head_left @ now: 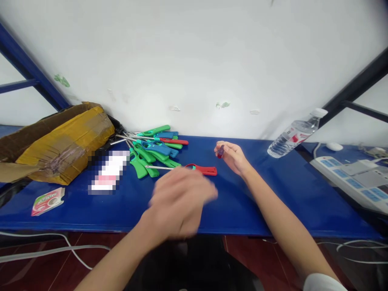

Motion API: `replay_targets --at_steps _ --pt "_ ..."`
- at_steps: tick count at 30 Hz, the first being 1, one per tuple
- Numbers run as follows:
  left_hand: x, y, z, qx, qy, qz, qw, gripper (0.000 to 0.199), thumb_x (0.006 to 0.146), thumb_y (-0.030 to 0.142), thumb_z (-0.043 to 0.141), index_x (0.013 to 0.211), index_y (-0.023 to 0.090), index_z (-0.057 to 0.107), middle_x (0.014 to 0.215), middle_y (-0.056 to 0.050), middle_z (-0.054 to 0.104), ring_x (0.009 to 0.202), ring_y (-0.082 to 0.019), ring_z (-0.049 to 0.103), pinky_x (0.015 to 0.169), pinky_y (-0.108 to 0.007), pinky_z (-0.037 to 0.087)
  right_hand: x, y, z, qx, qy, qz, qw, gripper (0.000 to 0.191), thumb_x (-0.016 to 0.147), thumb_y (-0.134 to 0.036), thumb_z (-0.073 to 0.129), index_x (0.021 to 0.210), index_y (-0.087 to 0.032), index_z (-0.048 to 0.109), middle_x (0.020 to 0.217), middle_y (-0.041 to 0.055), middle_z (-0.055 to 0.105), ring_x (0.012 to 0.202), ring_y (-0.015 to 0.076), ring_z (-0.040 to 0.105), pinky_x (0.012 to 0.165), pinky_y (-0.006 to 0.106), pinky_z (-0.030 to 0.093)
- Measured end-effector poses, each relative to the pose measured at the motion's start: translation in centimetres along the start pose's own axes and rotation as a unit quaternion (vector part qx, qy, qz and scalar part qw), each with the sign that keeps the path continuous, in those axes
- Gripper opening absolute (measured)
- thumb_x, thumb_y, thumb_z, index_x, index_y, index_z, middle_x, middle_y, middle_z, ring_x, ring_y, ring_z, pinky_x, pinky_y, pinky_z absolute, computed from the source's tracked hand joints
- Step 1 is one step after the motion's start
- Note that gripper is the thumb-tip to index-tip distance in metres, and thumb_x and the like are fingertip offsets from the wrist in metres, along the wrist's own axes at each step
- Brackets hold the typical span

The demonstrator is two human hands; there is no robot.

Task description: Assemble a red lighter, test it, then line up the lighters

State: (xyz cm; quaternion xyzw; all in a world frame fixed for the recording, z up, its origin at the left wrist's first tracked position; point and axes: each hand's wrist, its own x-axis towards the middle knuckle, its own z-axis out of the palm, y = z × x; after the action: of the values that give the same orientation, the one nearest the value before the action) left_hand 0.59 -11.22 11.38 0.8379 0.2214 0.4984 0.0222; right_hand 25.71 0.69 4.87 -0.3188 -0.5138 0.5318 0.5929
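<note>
My right hand (pixel 233 157) is pinching a small dark red and purple object (pixel 220 152) a little above the table; its kind is too small to make out. Nearer to me, my left hand (pixel 182 198) is smeared by motion, and I cannot tell what its fingers do. Just behind it lies a red long-necked gas lighter (pixel 207 170), its metal tube pointing left and partly covered by that hand. A loose pile of green, blue and red gas lighters (pixel 157 148) sits further back to the left.
At the far left stands an open cardboard box (pixel 65 145) wrapped in yellow tape. A torn red and green label (pixel 48 201) lies on the blue table (pixel 242 210). To the right are a tilted water bottle (pixel 294 135) and a white power strip (pixel 353 178). A white wall closes the back.
</note>
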Motion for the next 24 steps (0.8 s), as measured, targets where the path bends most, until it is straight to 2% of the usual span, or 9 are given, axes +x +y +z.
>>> replay_targets --at_steps 2,5,7,9,13,15,17,20,24 --pt "1.0 -4.2 3.2 0.025 -0.076 -0.019 0.997 0.028 0.094 0.011 0.045 0.113 0.02 0.065 0.11 -0.007 0.07 0.106 -0.02 0.063 0.096 -0.037 0.052 0.0 0.0 -0.1 -0.001 -0.003 -0.008 1.0 0.03 0.07 -0.048 0.083 0.083 -0.022 0.076 0.094 0.0054 0.068 0.081 0.0176 0.063 0.07 0.032 0.052" --pt "0.7 -9.6 6.7 0.1 -0.26 -0.075 0.958 0.037 0.095 0.028 0.054 0.129 0.013 0.059 0.136 -0.016 0.058 0.13 -0.028 0.05 0.11 -0.044 0.041 0.1 -0.1 -0.3 -0.007 -0.01 -0.017 1.0 0.028 0.071 -0.046 0.083 0.081 -0.021 0.076 0.098 0.005 0.066 0.082 0.0165 0.063 0.072 0.031 0.053" --pt "-0.1 -11.6 7.8 0.116 -0.345 -0.083 0.928 0.048 0.094 0.04 0.058 0.133 0.011 0.058 0.142 -0.018 0.053 0.135 -0.032 0.046 0.113 -0.047 0.037 0.2 -0.1 -0.5 -0.017 -0.015 -0.019 1.0 0.028 0.071 -0.046 0.082 0.08 -0.021 0.074 0.1 0.0047 0.063 0.083 0.0157 0.063 0.073 0.03 0.053" --pt "-0.8 -12.5 8.2 0.117 -0.389 -0.079 0.91 0.047 0.095 0.046 0.055 0.13 0.015 0.061 0.144 -0.015 0.053 0.136 -0.032 0.045 0.112 -0.046 0.037 0.3 -0.1 -0.6 -0.023 -0.01 -0.022 0.999 0.029 0.071 -0.046 0.083 0.078 -0.021 0.071 0.098 0.0035 0.061 0.083 0.0153 0.062 0.072 0.029 0.053" --pt "-1.5 -12.6 8.2 0.116 -0.396 -0.062 0.909 0.045 0.1 0.05 0.046 0.128 0.019 0.063 0.141 -0.009 0.058 0.133 -0.027 0.049 0.109 -0.041 0.038 0.2 -0.4 -0.7 -0.012 -0.023 -0.02 0.999 0.032 0.071 -0.042 0.084 0.074 -0.022 0.06 0.095 0.0016 0.06 0.094 0.0186 0.065 0.074 0.029 0.053" --pt "-1.7 -12.6 8.2 0.12 -0.392 -0.057 0.91 0.046 0.1 0.051 0.045 0.128 0.02 0.063 0.14 -0.008 0.059 0.132 -0.026 0.05 0.108 -0.039 0.038 0.1 -0.5 -0.6 0.005 -0.05 -0.004 0.999 0.031 0.074 -0.042 0.082 0.076 -0.022 0.058 0.096 0.0019 0.064 0.099 0.0205 0.066 0.083 0.033 0.053" --pt "-1.7 -12.6 8.3 0.127 -0.391 -0.053 0.91 0.046 0.1 0.051 0.046 0.128 0.02 0.062 0.14 -0.008 0.059 0.131 -0.025 0.05 0.107 -0.038 0.038 -0.1 -0.7 -0.3 0.031 -0.075 0.012 0.997 0.03 0.076 -0.042 0.08 0.077 -0.023 0.057 0.085 0.0009 0.066 0.1 0.0214 0.067 0.094 0.038 0.049" --pt "-1.8 -12.6 8.3 0.142 -0.388 -0.049 0.909 0.046 0.1 0.051 0.045 0.129 0.019 0.061 0.14 -0.007 0.059 0.131 -0.025 0.05 0.107 -0.038 0.038 -0.4 -0.7 0.5 0.082 -0.1 0.036 0.991 0.026 0.076 -0.04 0.08 0.08 -0.025 0.059 0.06 -0.0041 0.054 0.086 0.0201 0.066 0.101 0.042 0.044" --pt "-2.0 -12.5 8.5 0.157 -0.385 -0.037 0.909 0.046 0.101 0.05 0.044 0.127 0.018 0.061 0.14 -0.007 0.059 0.131 -0.025 0.051 0.105 -0.038 0.039 -0.6 -0.7 1.4 0.135 -0.077 0.057 0.986 0.025 0.081 -0.048 0.072 0.079 -0.024 0.065 0.055 -0.0063 0.036 0.058 0.0146 0.048 0.087 0.04 0.051"
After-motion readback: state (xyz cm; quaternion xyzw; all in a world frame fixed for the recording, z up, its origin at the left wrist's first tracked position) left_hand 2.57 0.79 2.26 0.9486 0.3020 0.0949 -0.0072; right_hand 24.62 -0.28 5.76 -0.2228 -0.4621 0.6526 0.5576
